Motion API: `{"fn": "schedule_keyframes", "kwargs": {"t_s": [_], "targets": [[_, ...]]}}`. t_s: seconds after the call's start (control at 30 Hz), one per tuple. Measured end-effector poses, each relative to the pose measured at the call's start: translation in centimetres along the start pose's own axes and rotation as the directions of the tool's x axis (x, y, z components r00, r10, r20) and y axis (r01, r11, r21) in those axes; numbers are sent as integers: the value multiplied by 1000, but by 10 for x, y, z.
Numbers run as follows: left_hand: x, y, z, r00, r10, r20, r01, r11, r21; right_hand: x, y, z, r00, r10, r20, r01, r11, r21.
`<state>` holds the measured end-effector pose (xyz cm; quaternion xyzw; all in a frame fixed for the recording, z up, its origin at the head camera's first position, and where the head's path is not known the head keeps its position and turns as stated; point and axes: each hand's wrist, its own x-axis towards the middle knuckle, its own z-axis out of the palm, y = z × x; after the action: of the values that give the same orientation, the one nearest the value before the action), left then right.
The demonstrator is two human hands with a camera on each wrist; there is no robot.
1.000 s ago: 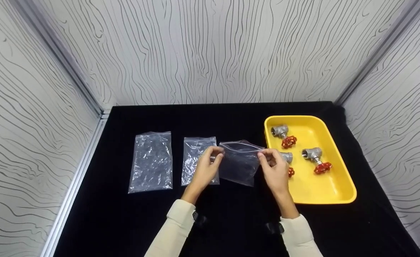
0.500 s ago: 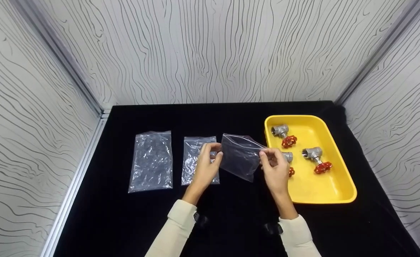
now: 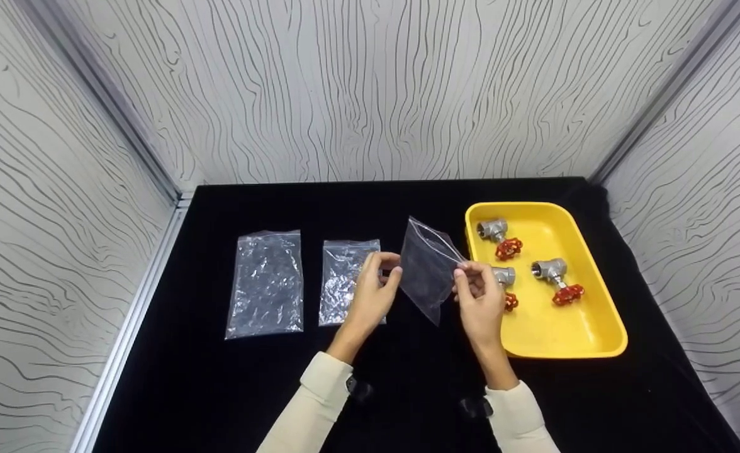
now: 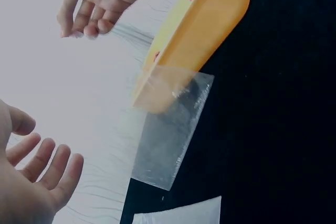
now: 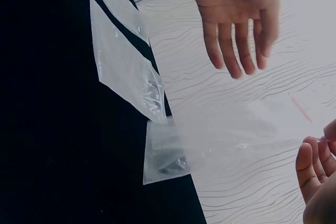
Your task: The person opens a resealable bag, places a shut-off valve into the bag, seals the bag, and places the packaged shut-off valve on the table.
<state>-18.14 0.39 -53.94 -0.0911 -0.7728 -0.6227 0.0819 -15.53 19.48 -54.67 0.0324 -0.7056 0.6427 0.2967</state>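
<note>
A clear zip-lock bag (image 3: 426, 267) hangs tilted above the black cloth, its zip edge running from upper left down to my right hand (image 3: 483, 299). Thumb and fingers of that hand pinch the bag at the zip-side corner. My left hand (image 3: 373, 289) is just left of the bag with fingers loosely bent; the left wrist view shows nothing in this hand (image 4: 44, 174). Behind it, a second zip-lock bag (image 3: 338, 296) lies flat, partly covered. Farther left is a larger zip-lock bag (image 3: 266, 286), also flat.
At the right stands a yellow tray (image 3: 596, 343) holding valves with red handwheels: one valve (image 3: 499, 238) at the back, another valve (image 3: 555, 280) farther right, and a third valve (image 3: 505, 277) partly behind my right hand. Patterned white panels (image 3: 370, 94) enclose the black-covered table (image 3: 175, 377).
My left hand has let go of the bag and drawn slightly apart from it. The bag has swung round, its free zip corner rising, while the right hand keeps its pinch.
</note>
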Motion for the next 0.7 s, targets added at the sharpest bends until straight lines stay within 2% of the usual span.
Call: {"fn": "schedule_keyframes", "kwargs": {"t_s": [0.17,0.4,0.5,0.7], "targets": [[-2,7,4,999,-12,52,13,1000,-16,-6,0,6,1000,-5,19,5,1000,4],[-4,14,5,997,-31,72,35,998,-53,-13,1,10,995,5,103,-7,1000,24],[-3,15,5,996,-43,81,48,998,-52,-16,3,12,985,-19,169,10,999,49],[-3,15,4,994,-51,97,59,995,-78,-20,5,15,954,-83,287,53,993,108]]}}
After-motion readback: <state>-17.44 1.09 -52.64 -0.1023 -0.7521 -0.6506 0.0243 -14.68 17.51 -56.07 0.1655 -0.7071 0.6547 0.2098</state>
